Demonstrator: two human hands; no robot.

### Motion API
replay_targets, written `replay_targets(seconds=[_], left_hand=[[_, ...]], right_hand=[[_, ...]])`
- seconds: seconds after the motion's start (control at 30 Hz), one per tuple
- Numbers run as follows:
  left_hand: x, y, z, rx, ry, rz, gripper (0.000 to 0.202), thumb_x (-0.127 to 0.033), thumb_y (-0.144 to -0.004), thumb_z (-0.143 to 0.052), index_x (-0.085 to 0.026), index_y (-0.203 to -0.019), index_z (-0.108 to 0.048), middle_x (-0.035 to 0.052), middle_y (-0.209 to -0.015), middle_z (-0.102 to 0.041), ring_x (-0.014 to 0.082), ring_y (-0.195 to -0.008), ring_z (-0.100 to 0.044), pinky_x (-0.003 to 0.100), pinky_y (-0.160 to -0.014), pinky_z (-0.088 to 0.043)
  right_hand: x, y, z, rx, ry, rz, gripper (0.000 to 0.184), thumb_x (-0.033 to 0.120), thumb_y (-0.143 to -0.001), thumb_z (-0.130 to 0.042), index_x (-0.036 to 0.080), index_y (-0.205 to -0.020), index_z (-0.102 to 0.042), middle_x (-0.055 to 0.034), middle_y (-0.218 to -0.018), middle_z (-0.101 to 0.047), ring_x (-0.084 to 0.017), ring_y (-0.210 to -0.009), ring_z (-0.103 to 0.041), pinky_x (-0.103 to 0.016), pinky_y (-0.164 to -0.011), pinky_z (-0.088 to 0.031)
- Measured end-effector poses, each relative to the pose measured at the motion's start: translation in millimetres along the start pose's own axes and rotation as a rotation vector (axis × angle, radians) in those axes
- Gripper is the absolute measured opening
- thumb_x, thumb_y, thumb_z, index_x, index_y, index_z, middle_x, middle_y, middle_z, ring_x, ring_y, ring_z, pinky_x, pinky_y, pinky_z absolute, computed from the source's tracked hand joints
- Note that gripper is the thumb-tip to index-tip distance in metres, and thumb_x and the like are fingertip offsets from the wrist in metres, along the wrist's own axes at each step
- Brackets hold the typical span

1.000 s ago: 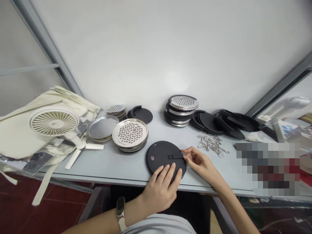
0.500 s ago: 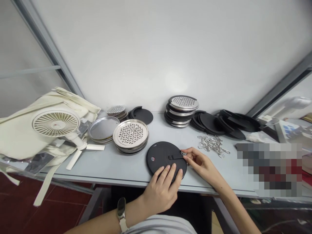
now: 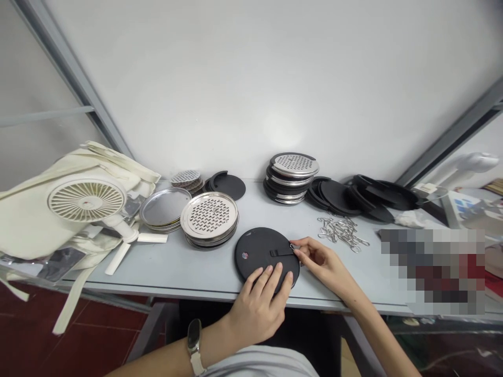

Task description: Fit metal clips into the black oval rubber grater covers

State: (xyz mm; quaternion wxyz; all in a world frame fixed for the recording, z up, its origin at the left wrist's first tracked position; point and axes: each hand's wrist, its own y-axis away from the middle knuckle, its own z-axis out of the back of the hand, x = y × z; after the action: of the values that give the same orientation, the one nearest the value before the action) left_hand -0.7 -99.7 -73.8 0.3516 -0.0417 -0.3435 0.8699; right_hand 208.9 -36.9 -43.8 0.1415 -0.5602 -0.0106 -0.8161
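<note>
A round black case [image 3: 257, 243] lies on the table in front of me, with a small coloured round sticker on its left and a strap running to its right edge. My left hand [image 3: 261, 303] rests on its lower part, fingers spread and flat. At the right edge, my right hand [image 3: 320, 264] pinches a small metal wire clip [image 3: 292, 246] against the strap's end; the fingertips hide part of it. Similar clips form a loose pile [image 3: 341, 233] beyond my right hand. Left of the case stands a stack of round metal grater plates [image 3: 209, 214].
Plain metal discs [image 3: 165, 207] are stacked farther left, near a white fan [image 3: 87, 200] and cream fabric [image 3: 31, 209]. At the back stand black-rimmed grater discs [image 3: 293, 166], with black round covers [image 3: 341, 198] to their right. A blurred-out patch [image 3: 436, 272] covers the table's right side.
The view has shifted very slightly. Both hands keep their places on the case, and the clip stays at its right edge.
</note>
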Motion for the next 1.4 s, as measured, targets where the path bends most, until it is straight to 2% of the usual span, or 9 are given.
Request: replay_targets(seconds=[0.3,0.47,0.53,0.6,0.77,0.93,1.1,1.27,1.4], left_hand=[[7.8,-10.2,17.3,0.067,0.184,0.017,0.047,-0.026,-0.089,-0.046,-0.015,-0.135,-0.047,0.0116,-0.137,-0.05,0.0227,-0.117,-0.051,0.035,-0.1,-0.038],[37.3,-33.3,43.0,0.31,0.508,0.04,0.034,-0.025,-0.09,-0.05,-0.022,-0.124,-0.053,0.0059,-0.126,-0.057,0.0205,-0.107,-0.054,0.04,-0.097,-0.042],[48.9,-43.5,50.3,0.425,0.606,0.02,0.038,-0.028,-0.087,-0.056,-0.024,-0.124,-0.051,0.0053,-0.13,-0.052,0.0222,-0.117,-0.048,0.041,-0.101,-0.039],[57.7,-53.8,53.0,0.453,0.632,-0.029,0.045,-0.029,-0.085,-0.06,-0.021,-0.128,-0.047,0.0078,-0.132,-0.049,0.0237,-0.12,-0.044,0.041,-0.103,-0.037],[69.0,-82.3,42.8,0.486,0.576,-0.038,0.028,-0.031,-0.092,-0.053,-0.019,-0.117,-0.051,0.0057,-0.105,-0.058,0.0208,-0.099,-0.054,0.036,-0.089,-0.045],[68.6,-103.0,24.1,0.502,0.503,-0.024,0.013,-0.027,-0.094,-0.05,-0.017,-0.101,-0.053,0.0057,-0.097,-0.055,0.0201,-0.09,-0.055,0.033,-0.078,-0.048],[59.5,-102.3,5.7,0.442,0.47,-0.02,0.014,-0.026,-0.093,-0.049,-0.017,-0.103,-0.05,0.006,-0.095,-0.053,0.0215,-0.091,-0.053,0.032,-0.074,-0.049],[50.7,-98.5,-1.7,0.405,0.434,0.065,0.015,-0.027,-0.091,-0.049,-0.017,-0.102,-0.051,0.0061,-0.094,-0.053,0.0221,-0.092,-0.052,0.035,-0.076,-0.05],[48.9,-99.4,-2.8,0.422,0.414,0.117,0.017,-0.027,-0.089,-0.05,-0.019,-0.103,-0.053,0.0052,-0.095,-0.053,0.0226,-0.09,-0.052,0.034,-0.069,-0.05]], right_hand=[[0.7,0.1,1.2,0.013,0.018,0.005,0.03,0.043,-0.091,-0.054,0.017,-0.106,-0.06,0.0014,-0.068,-0.052,-0.015,-0.064,-0.05,-0.027,-0.063,-0.043],[3.8,0.2,1.3,0.012,0.036,-0.004,0.031,0.043,-0.091,-0.053,0.018,-0.106,-0.06,0.0011,-0.068,-0.053,-0.015,-0.064,-0.049,-0.026,-0.061,-0.042],[6.0,0.4,1.1,0.018,0.039,-0.009,0.03,0.043,-0.091,-0.052,0.018,-0.106,-0.06,0.0014,-0.068,-0.051,-0.015,-0.063,-0.048,-0.026,-0.061,-0.041],[7.7,0.6,0.9,0.02,0.042,-0.021,0.029,0.042,-0.092,-0.052,0.018,-0.105,-0.06,0.0019,-0.067,-0.049,-0.015,-0.063,-0.047,-0.026,-0.06,-0.04],[5.9,0.8,0.5,0.023,0.051,-0.037,0.026,0.039,-0.093,-0.05,0.019,-0.107,-0.058,0.0023,-0.069,-0.049,-0.014,-0.064,-0.046,-0.025,-0.059,-0.038],[6.3,1.7,1.5,0.028,0.049,-0.066,0.024,0.037,-0.094,-0.05,0.02,-0.107,-0.059,0.0031,-0.069,-0.049,-0.014,-0.064,-0.046,-0.024,-0.06,-0.037],[9.8,2.5,2.8,0.03,0.029,-0.096,0.025,0.035,-0.096,-0.047,0.02,-0.112,-0.058,0.0016,-0.072,-0.054,-0.015,-0.068,-0.05,-0.025,-0.063,-0.04],[10.6,0.5,2.6,0.0,0.035,-0.09,0.02,0.034,-0.095,-0.047,0.02,-0.103,-0.06,-0.0027,-0.086,-0.06,-0.017,-0.077,-0.054,-0.025,-0.068,-0.042],[10.2,0.3,2.4,-0.019,0.048,-0.082,0.02,0.035,-0.095,-0.047,0.02,-0.085,-0.055,0.0015,-0.071,-0.052,-0.014,-0.066,-0.047,-0.023,-0.061,-0.039]])
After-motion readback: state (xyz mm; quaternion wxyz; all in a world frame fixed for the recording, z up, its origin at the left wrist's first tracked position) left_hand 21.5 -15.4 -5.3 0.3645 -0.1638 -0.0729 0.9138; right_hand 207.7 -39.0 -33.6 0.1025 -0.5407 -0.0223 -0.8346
